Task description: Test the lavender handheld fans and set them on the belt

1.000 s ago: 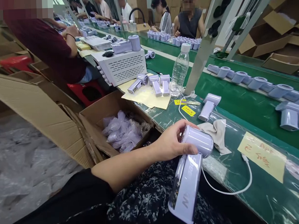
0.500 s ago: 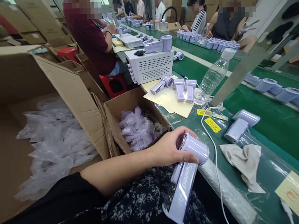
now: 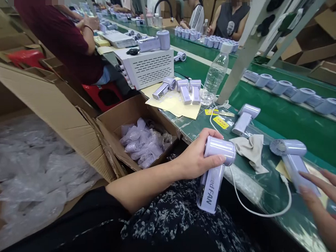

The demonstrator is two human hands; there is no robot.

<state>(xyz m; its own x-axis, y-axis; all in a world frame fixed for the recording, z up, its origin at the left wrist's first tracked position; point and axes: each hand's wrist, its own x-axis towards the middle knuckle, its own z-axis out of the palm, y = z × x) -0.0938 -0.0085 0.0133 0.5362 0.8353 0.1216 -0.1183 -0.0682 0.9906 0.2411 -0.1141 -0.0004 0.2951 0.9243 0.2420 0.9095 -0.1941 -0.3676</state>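
Note:
My left hand (image 3: 198, 156) is wrapped round the head of a lilac handheld fan (image 3: 214, 187), whose handle hangs down over my lap with lettering on it. At the right, my right hand (image 3: 325, 197) has its fingers spread at the handle of another lilac fan (image 3: 294, 147), which lies on the table; whether they touch is hard to tell. A white cable (image 3: 264, 213) loops between the two fans. Beside them lie a crumpled grey cloth (image 3: 251, 150) and a further fan (image 3: 245, 117).
Small fans lie on yellow paper (image 3: 189, 111) near a water bottle (image 3: 214, 78) and a white metal box (image 3: 149, 68). Left stand cartons with bagged items (image 3: 143, 141) and plastic bags (image 3: 48, 163). A metal post (image 3: 243, 61) rises by the green belt (image 3: 294, 108). Co-workers sit beyond.
The view has swung right, so the table things sit further left. My right hand and the fan beside it have come into view. The fan in my left hand has turned slightly.

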